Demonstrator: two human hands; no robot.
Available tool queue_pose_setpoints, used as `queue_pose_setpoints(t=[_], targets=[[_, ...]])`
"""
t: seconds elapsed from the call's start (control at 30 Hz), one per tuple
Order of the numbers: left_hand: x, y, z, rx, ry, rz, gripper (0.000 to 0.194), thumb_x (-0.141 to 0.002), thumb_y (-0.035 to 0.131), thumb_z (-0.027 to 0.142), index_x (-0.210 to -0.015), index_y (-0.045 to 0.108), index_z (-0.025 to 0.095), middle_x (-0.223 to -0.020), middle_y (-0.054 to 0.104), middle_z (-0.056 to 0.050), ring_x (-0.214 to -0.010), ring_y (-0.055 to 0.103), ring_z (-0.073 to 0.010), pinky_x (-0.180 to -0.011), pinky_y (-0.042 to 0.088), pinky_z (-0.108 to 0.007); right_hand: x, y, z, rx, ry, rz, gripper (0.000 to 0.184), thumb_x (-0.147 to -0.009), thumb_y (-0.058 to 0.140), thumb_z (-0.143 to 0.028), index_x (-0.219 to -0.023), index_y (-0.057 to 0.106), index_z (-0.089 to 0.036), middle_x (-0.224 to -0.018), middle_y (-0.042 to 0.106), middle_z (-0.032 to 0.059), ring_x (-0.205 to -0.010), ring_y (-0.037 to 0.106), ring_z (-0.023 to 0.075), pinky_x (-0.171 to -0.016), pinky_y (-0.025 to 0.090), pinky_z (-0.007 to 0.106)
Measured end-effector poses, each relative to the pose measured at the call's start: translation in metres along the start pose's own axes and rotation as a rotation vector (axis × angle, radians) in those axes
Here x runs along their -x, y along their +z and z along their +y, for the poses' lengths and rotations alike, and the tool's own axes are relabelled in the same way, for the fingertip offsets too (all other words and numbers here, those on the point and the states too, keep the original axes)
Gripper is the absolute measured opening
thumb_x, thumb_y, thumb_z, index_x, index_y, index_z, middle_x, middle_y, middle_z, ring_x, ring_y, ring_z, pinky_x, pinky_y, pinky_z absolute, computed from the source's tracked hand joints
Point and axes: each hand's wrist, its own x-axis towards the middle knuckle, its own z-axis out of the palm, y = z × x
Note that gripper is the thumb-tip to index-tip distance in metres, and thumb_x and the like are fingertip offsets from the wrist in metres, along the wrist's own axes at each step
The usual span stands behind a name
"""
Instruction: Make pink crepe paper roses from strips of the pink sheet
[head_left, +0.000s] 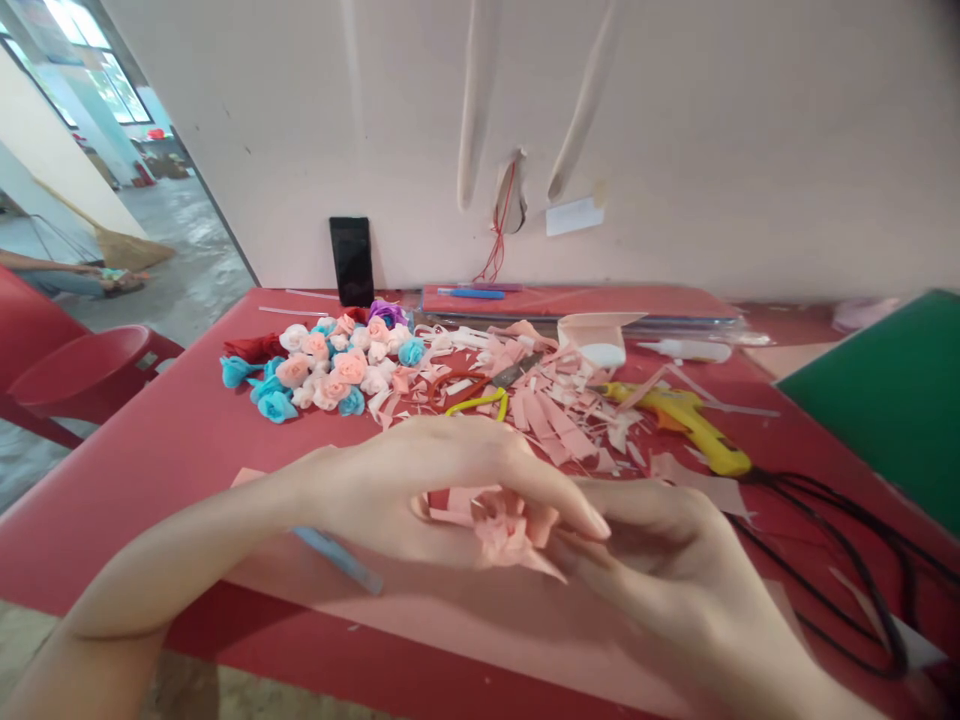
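Note:
A pink paper flower [506, 530] with ragged, pointed petals is held up between my two hands, over the front of the table. My left hand [409, 485] comes from the left with its fingers curved around the flower's far side and its thumb below. From the right, my right hand [660, 560] pinches the flower's right side, its fingertips partly hidden behind my left fingers. Under my hands lies a large pink paper sheet [420, 610], and a light blue stick-like tool [337, 558] rests on it near my left wrist.
Finished paper roses [349, 365] in several colours are heaped at the back left. Pink scraps [555, 420], scissors [517, 372] and a yellow glue gun [690, 420] with black cables lie behind my hands. A phone [352, 262] leans on the wall. A green board [885, 400] stands right.

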Motion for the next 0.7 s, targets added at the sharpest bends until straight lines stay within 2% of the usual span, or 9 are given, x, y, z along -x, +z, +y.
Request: queue_pose_setpoints(t=[0.13,0.3,0.4,0.53,0.7], targets=[[0.001,0.001,-0.001,0.021,-0.055,0.041,0.025,-0.078,0.055,0.008,-0.099,0.056,0.022,-0.084,0.067,-0.002,-0.078,0.062,-0.0108,-0.077,0.052,-0.024,0.002,0.002,0.0,0.147,-0.162,0.142,0.013,-0.074,0.061,-0.012,-0.066,0.066,-0.022,-0.054,0.067,-0.0041,-0.045,0.063,0.012,-0.042,0.051,0.016],[0.003,0.003,-0.003,0.119,-0.121,0.077,0.035,-0.076,0.059,0.009,-0.109,0.052,0.018,-0.082,0.063,-0.002,-0.075,0.062,-0.0089,-0.07,0.053,-0.018,0.002,0.005,0.0,0.262,-0.361,0.31,0.015,-0.074,0.06,-0.01,-0.072,0.062,-0.025,-0.056,0.066,-0.0057,-0.043,0.061,0.0107,-0.041,0.052,0.017],[0.003,0.007,-0.004,0.164,-0.113,0.137,0.037,-0.075,0.059,0.007,-0.11,0.051,0.018,-0.077,0.059,0.0,-0.071,0.061,-0.0076,-0.07,0.052,-0.017,0.002,0.008,-0.001,0.355,-0.402,0.352,0.018,-0.075,0.059,-0.009,-0.074,0.061,-0.026,-0.054,0.062,-0.0063,-0.043,0.059,0.0105,-0.038,0.049,0.019],[0.002,0.013,-0.004,0.169,-0.106,0.218,0.038,-0.074,0.059,0.004,-0.108,0.052,0.019,-0.076,0.058,0.001,-0.072,0.06,-0.0079,-0.074,0.052,-0.019,0.004,0.01,-0.001,0.437,-0.461,0.413,0.021,-0.074,0.058,-0.006,-0.075,0.061,-0.027,-0.054,0.061,-0.0059,-0.044,0.059,0.011,-0.042,0.05,0.02],[0.002,0.018,-0.004,0.162,-0.125,0.291,0.034,-0.073,0.057,0.004,-0.102,0.053,0.02,-0.091,0.064,-0.001,-0.073,0.061,-0.0087,-0.071,0.053,-0.019,0.004,0.009,-0.002,0.449,-0.454,0.402,0.023,-0.074,0.056,-0.004,-0.077,0.061,-0.027,-0.055,0.062,-0.0062,-0.046,0.06,0.0106,-0.043,0.05,0.02]])
